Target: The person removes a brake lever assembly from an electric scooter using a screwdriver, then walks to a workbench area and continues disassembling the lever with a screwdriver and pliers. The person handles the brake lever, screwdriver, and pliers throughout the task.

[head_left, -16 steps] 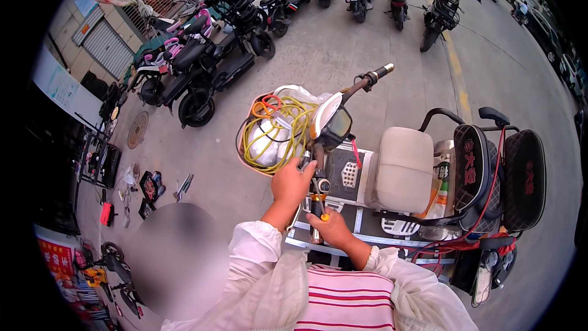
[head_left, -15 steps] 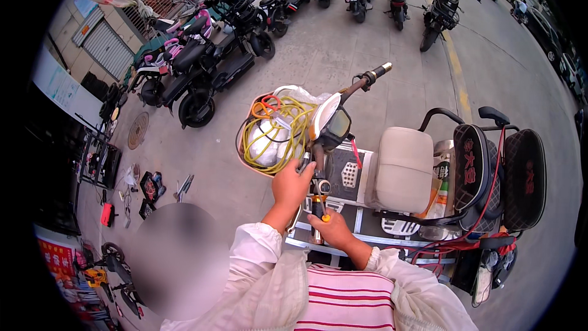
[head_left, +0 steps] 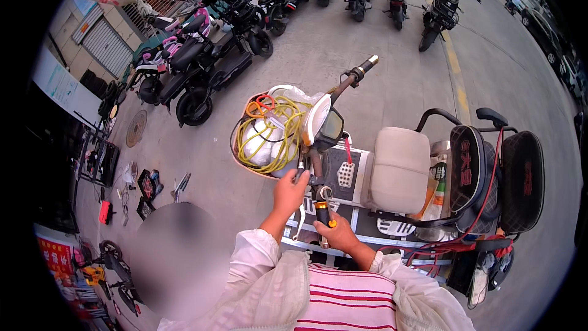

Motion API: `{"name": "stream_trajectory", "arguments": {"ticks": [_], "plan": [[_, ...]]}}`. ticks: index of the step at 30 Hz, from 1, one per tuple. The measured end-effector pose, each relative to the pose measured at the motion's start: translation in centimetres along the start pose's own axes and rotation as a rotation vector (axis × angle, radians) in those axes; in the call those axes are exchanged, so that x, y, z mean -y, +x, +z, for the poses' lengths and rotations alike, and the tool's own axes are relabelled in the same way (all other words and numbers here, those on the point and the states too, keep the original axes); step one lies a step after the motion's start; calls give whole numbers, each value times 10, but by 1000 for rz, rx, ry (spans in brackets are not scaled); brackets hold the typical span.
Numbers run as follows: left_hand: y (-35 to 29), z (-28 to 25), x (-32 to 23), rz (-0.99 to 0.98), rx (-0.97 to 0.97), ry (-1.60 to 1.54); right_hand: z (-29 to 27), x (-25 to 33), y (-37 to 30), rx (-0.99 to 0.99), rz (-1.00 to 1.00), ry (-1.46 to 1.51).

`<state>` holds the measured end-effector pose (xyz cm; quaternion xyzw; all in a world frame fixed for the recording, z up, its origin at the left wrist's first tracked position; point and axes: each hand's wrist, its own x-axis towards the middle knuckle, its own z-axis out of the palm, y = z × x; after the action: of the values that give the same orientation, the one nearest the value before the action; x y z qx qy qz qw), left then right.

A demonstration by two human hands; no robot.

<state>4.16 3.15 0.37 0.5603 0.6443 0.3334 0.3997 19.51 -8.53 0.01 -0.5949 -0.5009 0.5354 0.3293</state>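
My left hand [head_left: 290,191] is closed at the near side of a three-wheeled scooter's handlebar [head_left: 317,165], its fingers around a slim dark and silver part I cannot make out. My right hand [head_left: 339,233] grips a ratchet wrench [head_left: 330,206] with a round metal head and an orange-yellow spot on its handle. This tool lies against the near black handlebar grip [head_left: 323,213], which has a gold ring. A silver brake lever [head_left: 299,224] hangs below my left hand. Beyond it, the front basket [head_left: 234,141] holds a yellow cord [head_left: 250,154], orange-red loops and white bundles.
The scooter's beige seat [head_left: 401,162] and black quilted backrests [head_left: 468,168] stand to the right. Red cables [head_left: 422,248] trail over its near side. Tools and an open case [head_left: 147,185] lie on the pavement at left. Parked scooters [head_left: 208,73] line the far left.
The handlebar has turned slightly, its far end swinging left and the basket shifting left with it. My right hand and the wrench have moved a little right and nearer me. Both hands keep their grip.
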Motion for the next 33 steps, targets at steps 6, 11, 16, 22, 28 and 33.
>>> {"name": "stream_trajectory", "arguments": {"ticks": [6,11,16,22,28,33], "plan": [[-4,4,-6,-70,11,-115,-11,8,1,72,124,61],[-10,2,-32,13,-74,147,-9,7,1,91,161,105],[-4,11,13,-174,95,-654,-8,-14,1,97,115,59],[-14,14,-30,-66,-110,23,-14,-15,3,112,178,35],[-4,14,7,-170,69,-633,-13,-14,6,125,142,61],[-10,13,-20,-94,-53,-209,-20,0,2,149,153,38]]}}
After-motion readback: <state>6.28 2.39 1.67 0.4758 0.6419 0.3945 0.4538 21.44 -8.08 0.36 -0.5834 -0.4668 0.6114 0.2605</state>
